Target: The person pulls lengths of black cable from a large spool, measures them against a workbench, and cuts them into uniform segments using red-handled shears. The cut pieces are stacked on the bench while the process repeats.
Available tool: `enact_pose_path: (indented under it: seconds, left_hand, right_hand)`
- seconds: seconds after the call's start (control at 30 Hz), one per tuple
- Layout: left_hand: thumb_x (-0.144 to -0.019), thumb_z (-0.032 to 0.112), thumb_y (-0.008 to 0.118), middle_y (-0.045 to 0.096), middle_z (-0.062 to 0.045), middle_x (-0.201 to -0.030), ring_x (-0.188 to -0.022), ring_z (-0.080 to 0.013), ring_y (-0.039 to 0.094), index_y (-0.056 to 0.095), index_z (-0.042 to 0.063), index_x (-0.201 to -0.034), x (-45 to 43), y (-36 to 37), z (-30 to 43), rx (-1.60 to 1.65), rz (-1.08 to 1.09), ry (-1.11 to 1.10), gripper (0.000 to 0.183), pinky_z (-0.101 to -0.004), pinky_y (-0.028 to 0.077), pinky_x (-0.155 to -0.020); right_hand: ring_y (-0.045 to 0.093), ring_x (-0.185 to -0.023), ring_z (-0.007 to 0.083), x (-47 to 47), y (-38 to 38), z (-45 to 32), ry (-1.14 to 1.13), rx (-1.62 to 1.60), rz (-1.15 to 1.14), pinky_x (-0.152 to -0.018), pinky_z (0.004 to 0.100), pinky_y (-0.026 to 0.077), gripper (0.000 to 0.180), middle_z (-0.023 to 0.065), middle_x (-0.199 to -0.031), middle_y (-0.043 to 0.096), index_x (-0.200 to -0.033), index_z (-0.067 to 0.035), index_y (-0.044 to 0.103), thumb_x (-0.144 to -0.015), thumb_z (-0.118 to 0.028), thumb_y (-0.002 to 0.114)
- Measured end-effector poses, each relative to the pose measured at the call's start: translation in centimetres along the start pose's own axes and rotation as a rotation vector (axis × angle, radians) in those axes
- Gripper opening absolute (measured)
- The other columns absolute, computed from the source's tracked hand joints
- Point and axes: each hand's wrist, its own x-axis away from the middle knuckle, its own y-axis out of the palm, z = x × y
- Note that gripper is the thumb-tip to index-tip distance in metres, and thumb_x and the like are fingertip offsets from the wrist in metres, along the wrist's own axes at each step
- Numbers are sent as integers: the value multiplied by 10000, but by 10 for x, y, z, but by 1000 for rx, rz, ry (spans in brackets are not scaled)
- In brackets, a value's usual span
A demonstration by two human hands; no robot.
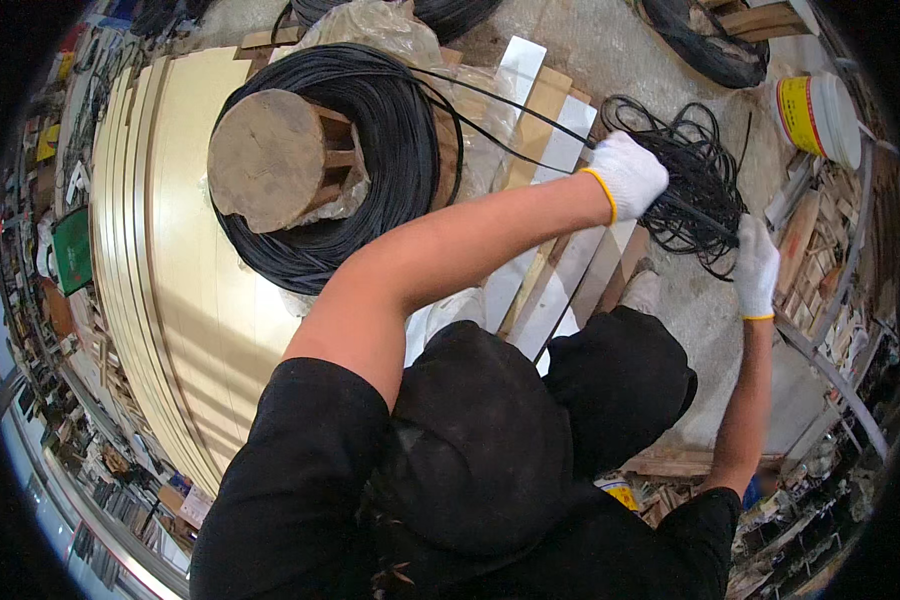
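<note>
A large coil of black cord (401,150) surrounds a spool with a round wooden end (266,161). Two strands (510,101) run from the coil to my left hand (631,178), which wears a white knit glove and is closed around the cord. Between my hands stretches a straight, dark length of cord (696,214). My right hand (757,262), also gloved, grips it at the far end; its fingertips are partly hidden. Beneath and behind the stretched length, a loose tangle of black cord (694,142) lies on the concrete floor.
Cream-coloured boards (202,180) are stacked at left. White and bare wood strips (551,105) lie beside my knees. A white bucket with a yellow label (802,116) and wood scraps (810,240) are at right. Another black coil (742,64) lies at the upper right.
</note>
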Motion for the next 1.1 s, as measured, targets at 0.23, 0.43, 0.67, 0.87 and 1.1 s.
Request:
enact_pose_path:
  seconds: [0.23, 0.43, 0.67, 0.87, 1.1]
  left_hand:
    - [-811, 166, 639, 760, -202, -980, -932, -391, 747, 781, 78, -986, 9, -53, -104, -219, -123, -228, 242, -498, 593, -807]
    - [-806, 347, 718, 748, -216, -960, -929, -419, 719, 760, 23, -988, 59, -139, -246, -366, -320, -252, 374, -503, 567, -836]
    - [-840, 389, 695, 763, -176, -866, -778, -311, 736, 771, 26, -972, 246, -293, -345, -435, -301, -807, 393, -429, 564, -779]
    - [-1026, 197, 598, 653, -6, -784, -753, -79, 615, 725, -6, -990, 425, -301, -175, 418, 827, -968, 242, -228, 487, -655]
    - [-820, 120, 784, 721, -105, -758, -653, -175, 638, 760, 2, -918, 607, -168, -34, 106, -57, -1098, 155, -356, 533, -635]
  right_hand:
    - [675, -1069, 434, -8, -48, 86, 189, 295, 66, -887, 457, 518, 432, 248, -1157, 701, -1275, -44, 653, -1087, -372, 444]
    - [670, -1032, 461, -38, -45, 83, 343, 309, 213, -857, 489, 512, 517, 266, -1098, 705, -1227, -43, 663, -1087, -473, 413]
    - [699, -998, 405, -71, -31, 45, 292, 96, 256, -835, 420, 519, 440, 257, -1057, 711, -1211, -22, 659, -1082, -397, 470]
    - [705, -1007, 391, -92, -2, 49, 196, 84, 350, -829, 433, 523, 439, 228, -1125, 710, -1291, -45, 654, -1086, -389, 475]
    - [720, -923, 355, -125, -7, 169, 372, 415, 276, -741, 428, 573, 423, 203, -1049, 725, -1213, -39, 673, -1077, -389, 479]
